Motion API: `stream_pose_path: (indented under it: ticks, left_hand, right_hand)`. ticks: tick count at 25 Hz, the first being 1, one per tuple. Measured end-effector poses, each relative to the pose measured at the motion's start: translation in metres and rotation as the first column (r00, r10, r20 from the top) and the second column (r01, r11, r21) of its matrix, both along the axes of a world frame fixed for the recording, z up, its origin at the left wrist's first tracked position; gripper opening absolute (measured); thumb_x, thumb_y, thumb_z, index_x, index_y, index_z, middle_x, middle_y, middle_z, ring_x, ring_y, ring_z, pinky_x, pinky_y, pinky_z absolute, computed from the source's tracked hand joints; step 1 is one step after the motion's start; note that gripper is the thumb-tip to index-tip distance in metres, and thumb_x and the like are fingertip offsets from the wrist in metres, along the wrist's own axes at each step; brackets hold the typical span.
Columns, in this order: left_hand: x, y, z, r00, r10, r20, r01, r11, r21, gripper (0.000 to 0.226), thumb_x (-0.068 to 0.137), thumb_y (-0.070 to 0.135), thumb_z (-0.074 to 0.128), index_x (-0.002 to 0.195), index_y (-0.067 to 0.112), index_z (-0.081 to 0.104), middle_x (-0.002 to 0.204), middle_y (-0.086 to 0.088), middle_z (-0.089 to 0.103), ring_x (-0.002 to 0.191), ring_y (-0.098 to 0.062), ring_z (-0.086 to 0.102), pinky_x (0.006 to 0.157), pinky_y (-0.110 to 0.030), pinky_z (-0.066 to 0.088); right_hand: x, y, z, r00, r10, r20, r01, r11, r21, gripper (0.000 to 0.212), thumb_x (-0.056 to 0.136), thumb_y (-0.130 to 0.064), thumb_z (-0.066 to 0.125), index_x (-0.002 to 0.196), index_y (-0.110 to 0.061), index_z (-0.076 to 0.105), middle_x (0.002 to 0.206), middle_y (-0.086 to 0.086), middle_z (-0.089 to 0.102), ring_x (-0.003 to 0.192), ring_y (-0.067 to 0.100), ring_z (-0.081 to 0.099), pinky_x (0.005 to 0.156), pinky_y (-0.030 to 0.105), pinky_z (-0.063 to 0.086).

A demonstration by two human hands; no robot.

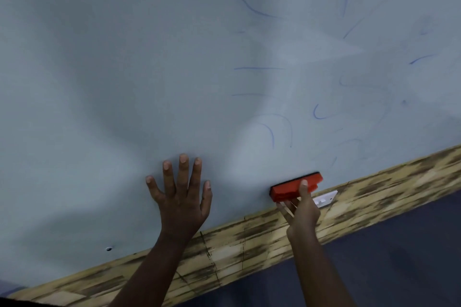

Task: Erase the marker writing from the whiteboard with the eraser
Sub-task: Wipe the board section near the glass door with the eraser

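Note:
A large whiteboard [124,70] fills most of the view. Faint blue marker strokes [270,132] and smears remain on its right half. The red eraser [289,188], with its black felt against the board, sits just above the board's lower edge. My right hand [303,209] grips the eraser from below, thumb over its red back. My left hand [180,194] presses flat on the board to the left of the eraser, fingers spread.
A yellow-brown patterned band [237,249] runs along the board's lower edge. A small white fitting [324,198] sits on it just right of my right hand. Below the band is a dark blue surface [386,244]. A small screw hole [109,248] marks the board's lower left.

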State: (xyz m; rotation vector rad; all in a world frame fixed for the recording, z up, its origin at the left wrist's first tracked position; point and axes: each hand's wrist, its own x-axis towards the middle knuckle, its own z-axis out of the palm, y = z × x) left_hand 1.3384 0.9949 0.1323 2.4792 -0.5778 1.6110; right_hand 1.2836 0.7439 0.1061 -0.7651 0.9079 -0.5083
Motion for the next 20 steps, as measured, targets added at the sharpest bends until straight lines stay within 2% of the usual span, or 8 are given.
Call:
stream_pose_path:
  ticks: [2,4,6,9,11,13,17,20]
  left_hand:
    - [0.0,-0.002,0.0,1.0,0.016,-0.001,-0.016,1.0,-0.001,0.078,0.106,0.038,0.049,0.171,0.016,0.012,0.179,-0.005,-0.003,0.165,-0.031,-0.007,0.129,-0.059,-0.008]
    - [0.0,-0.004,-0.001,1.0,0.031,-0.003,-0.031,1.0,-0.006,0.076,0.107,0.038,0.045,0.171,0.016,0.011,0.179,-0.005,-0.004,0.165,-0.031,-0.007,0.129,-0.059,-0.009]
    - [0.0,-0.012,-0.003,0.999,0.054,-0.009,-0.054,0.998,-0.041,0.076,0.106,0.036,0.045,0.17,0.016,0.01,0.179,-0.005,-0.004,0.164,-0.032,-0.008,0.129,-0.06,-0.009]
    - [-0.002,-0.029,-0.008,0.995,0.094,-0.03,-0.096,0.989,-0.115,0.083,0.101,0.032,0.049,0.17,0.014,0.007,0.178,-0.007,-0.005,0.164,-0.034,-0.009,0.128,-0.062,-0.01]
    - [-0.003,-0.032,-0.01,0.991,0.122,-0.047,-0.128,0.983,-0.134,0.087,0.098,0.033,0.051,0.171,0.015,0.006,0.178,-0.008,-0.006,0.164,-0.034,-0.008,0.128,-0.062,-0.008]
    - [-0.006,-0.028,-0.011,0.987,0.15,-0.055,-0.155,0.982,-0.107,0.088,0.098,0.035,0.053,0.171,0.015,0.007,0.178,-0.009,-0.004,0.164,-0.034,-0.006,0.129,-0.061,-0.005]
    - [-0.017,-0.018,-0.012,0.979,0.19,-0.071,-0.192,0.981,-0.021,0.089,0.099,0.039,0.056,0.17,0.014,0.01,0.178,-0.011,0.0,0.165,-0.034,0.0,0.13,-0.06,0.005]
    - [-0.019,-0.016,-0.011,0.978,0.192,-0.078,-0.193,0.981,-0.001,0.086,0.1,0.039,0.056,0.17,0.016,0.012,0.178,-0.009,0.003,0.165,-0.033,0.004,0.13,-0.059,0.009]
  right_hand:
    - [0.008,-0.014,0.005,0.997,-0.08,0.001,0.08,0.995,0.062,0.045,0.096,-0.042,0.071,0.126,-0.01,0.065,0.121,0.012,0.072,0.094,0.023,0.072,0.079,0.037,0.061]
    - [0.021,-0.021,0.027,0.972,-0.185,0.145,0.205,0.969,-0.14,0.053,0.096,-0.039,0.071,0.142,-0.014,0.061,0.11,-0.007,0.073,0.1,0.016,0.07,0.08,0.031,0.06]
    - [0.03,-0.016,0.06,0.927,-0.213,0.308,0.339,0.826,-0.45,0.065,0.094,-0.041,0.074,0.149,-0.012,0.054,0.098,-0.006,0.063,0.093,0.01,0.062,0.076,0.025,0.057]
    - [0.029,0.007,0.074,0.928,0.056,0.369,0.327,0.354,-0.876,0.067,0.091,-0.041,0.078,0.143,-0.004,0.058,0.094,0.004,0.046,0.081,0.019,0.052,0.071,0.025,0.047]
    - [0.024,0.019,0.055,0.937,0.253,0.242,0.255,-0.021,-0.967,0.069,0.09,-0.043,0.079,0.145,-0.011,0.054,0.093,0.006,0.047,0.079,0.026,0.048,0.069,0.035,0.043]
    - [0.02,0.025,0.034,0.937,0.335,0.099,0.187,-0.241,-0.952,0.077,0.087,-0.049,0.08,0.152,-0.025,0.047,0.092,0.009,0.056,0.079,0.028,0.052,0.07,0.038,0.041]
    - [0.014,0.021,0.046,0.911,0.411,0.015,0.19,-0.388,-0.902,0.07,0.086,-0.055,0.079,0.146,-0.03,0.052,0.087,0.007,0.061,0.079,0.025,0.056,0.074,0.038,0.039]
    - [0.019,0.005,0.091,0.925,0.37,0.089,0.22,-0.329,-0.918,0.068,0.086,-0.058,0.077,0.144,-0.029,0.054,0.089,0.007,0.057,0.081,0.024,0.051,0.076,0.038,0.034]
